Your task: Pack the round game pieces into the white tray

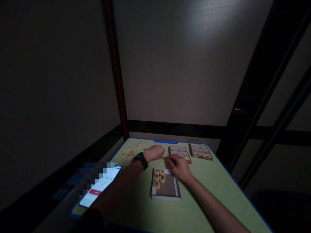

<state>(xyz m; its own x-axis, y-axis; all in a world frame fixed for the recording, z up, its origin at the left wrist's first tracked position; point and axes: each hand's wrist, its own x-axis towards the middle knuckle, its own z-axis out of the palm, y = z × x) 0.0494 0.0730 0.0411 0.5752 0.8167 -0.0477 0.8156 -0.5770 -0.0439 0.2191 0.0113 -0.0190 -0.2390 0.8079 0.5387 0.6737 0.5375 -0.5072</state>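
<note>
A shallow open box tray [167,197] sits on the table in front of me. Several round Chinese chess pieces [156,184] with dark characters lie flat along its left side. My left hand [155,152], with a dark watch on its wrist, is beyond the tray, fingers curled down and closed. My right hand [181,167] is above the tray's far right corner, its fingers pinched together and pointing toward the left hand. What either hand holds, if anything, is too small and dim to make out. Chess pieces with red characters [131,152] lie scattered at the far left.
Two printed game boxes, one nearer [180,152] and one at the far right [201,151], lie on the green table [209,187] with its blue edge. A lit phone [100,186] lies at the left edge. Walls stand behind and to the left.
</note>
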